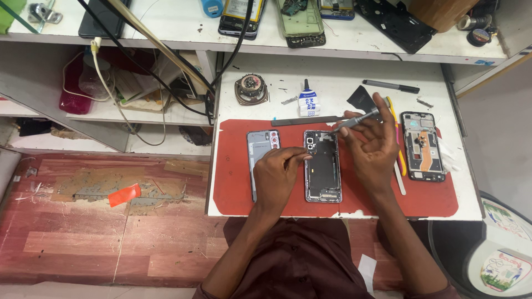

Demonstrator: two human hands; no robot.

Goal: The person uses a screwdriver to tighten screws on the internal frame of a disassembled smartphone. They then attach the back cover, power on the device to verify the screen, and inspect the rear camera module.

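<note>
Centre of the frame, on the red work mat [233,194]: an opened phone [322,166] lies flat, its back off and dark insides showing. The left hand [275,177] comes in from the lower middle and rests at the phone's left edge, fingers curled, fingertips touching the frame near the camera end. The right hand [374,147] sits just to the right of the phone, fingers pinched around a slim grey screwdriver [354,120]. The tool slants down to the left, its tip landing at the phone's upper right corner; whether it actually sits in a screw is too small to tell.

Just left of the phone, partly under the left hand, lies a grey back cover [260,149] with a small red mark near its top. Far right on the mat, well apart from the hands, a second opened phone [423,147] lies flat, with orange parts inside. Between that one and the right hand lies a yellow tool [400,160].

Upper middle, on the white tabletop [332,77] beyond the mat: a small round speaker [251,88], a little glue tube [306,99] and a dark pen [390,86]. The shelf [166,27] along the top of the frame carries more phone parts.
</note>
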